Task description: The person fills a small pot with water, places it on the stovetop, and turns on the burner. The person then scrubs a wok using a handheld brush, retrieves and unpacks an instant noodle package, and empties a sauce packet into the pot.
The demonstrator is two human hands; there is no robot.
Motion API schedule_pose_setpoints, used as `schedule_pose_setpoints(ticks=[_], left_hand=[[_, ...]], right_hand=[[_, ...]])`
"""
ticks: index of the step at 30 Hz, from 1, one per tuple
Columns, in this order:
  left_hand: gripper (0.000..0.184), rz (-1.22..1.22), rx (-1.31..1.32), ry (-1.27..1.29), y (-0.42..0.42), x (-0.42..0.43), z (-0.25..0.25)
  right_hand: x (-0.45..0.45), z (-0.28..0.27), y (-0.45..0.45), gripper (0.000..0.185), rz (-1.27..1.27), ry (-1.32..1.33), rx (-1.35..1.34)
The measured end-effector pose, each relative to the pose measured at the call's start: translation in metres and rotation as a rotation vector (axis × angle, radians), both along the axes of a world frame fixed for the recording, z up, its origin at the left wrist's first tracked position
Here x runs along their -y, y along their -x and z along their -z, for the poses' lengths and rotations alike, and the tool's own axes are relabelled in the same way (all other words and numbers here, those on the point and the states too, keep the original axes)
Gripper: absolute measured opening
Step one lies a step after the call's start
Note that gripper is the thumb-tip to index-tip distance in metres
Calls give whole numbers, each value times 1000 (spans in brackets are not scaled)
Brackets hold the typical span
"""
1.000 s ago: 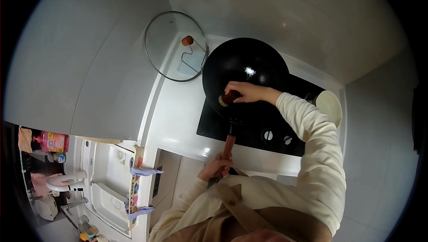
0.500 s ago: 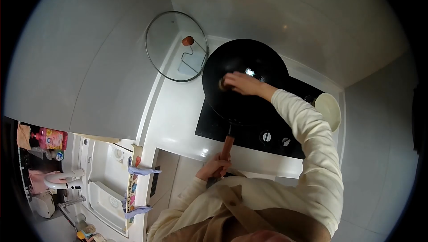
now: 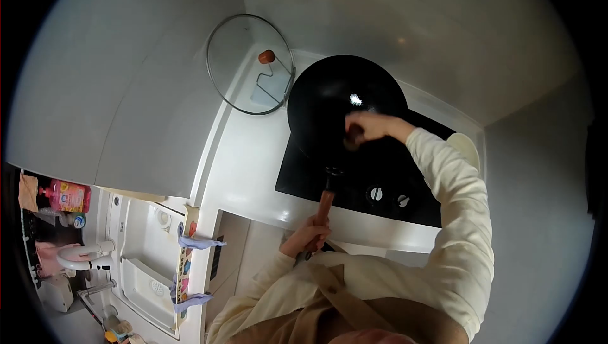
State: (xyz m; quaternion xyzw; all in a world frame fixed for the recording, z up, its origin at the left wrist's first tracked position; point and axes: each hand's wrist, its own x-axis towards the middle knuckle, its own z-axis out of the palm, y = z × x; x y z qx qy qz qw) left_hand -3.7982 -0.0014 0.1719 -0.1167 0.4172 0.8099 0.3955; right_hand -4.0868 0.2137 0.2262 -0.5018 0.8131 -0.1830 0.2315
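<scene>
A black wok point(image 3: 335, 84) sits on the black cooktop point(image 3: 294, 173), its wooden handle point(image 3: 325, 203) pointing down toward my body. My left hand point(image 3: 307, 237) is wrapped round the lower end of that handle. Inside the wok, my right hand point(image 3: 370, 127) is closed on a small brown, round-ended scrubber point(image 3: 352, 139). Motion blurs the scrubber and fingers hide part of it, so its exact form is unclear. It is at the wok's lower right inner surface; whether it touches there I cannot tell.
A glass lid point(image 3: 237, 68) leans in a wire stand left of the wok. At the right, a pale bowl point(image 3: 464, 147) is partly behind my sleeve. Two cooktop knobs point(image 3: 375, 194) are below the wok. A sink point(image 3: 149, 242) with a faucet point(image 3: 85, 256) lies at lower left.
My right hand has moved right and slightly down inside the wok with the scrubber. My left hand keeps its hold on the handle.
</scene>
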Motion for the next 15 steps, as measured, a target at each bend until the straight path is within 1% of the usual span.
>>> schedule_pose_setpoints(ticks=[1,2,3,4,7,9,11,14,15], left_hand=[[18,0,11,2,-1,-1,0],[18,-1,9,-3,0,-1,0],[19,-2,8,-6,0,-1,-3],[19,-4,6,-7,1,0,-5],[19,-29,25,-88,0,0,-2],[19,-29,27,-57,4,-2,-6],[19,-27,32,-35,2,-3,-8],[19,-33,23,1,4,-2,-16],[18,-31,13,9,5,-2,-16]], right_hand=[[-2,-4,10,31,199,-82,-177],[3,-5,20,33,384,-165,-606],[3,-8,37,38,487,-125,-850],[6,-11,45,41,477,-53,-992],[22,11,22,41,434,-26,-666],[27,24,2,37,157,193,-229],[38,-6,-28,40,161,78,369],[20,-12,-6,42,198,-323,462],[4,8,15,38,111,-148,144]])
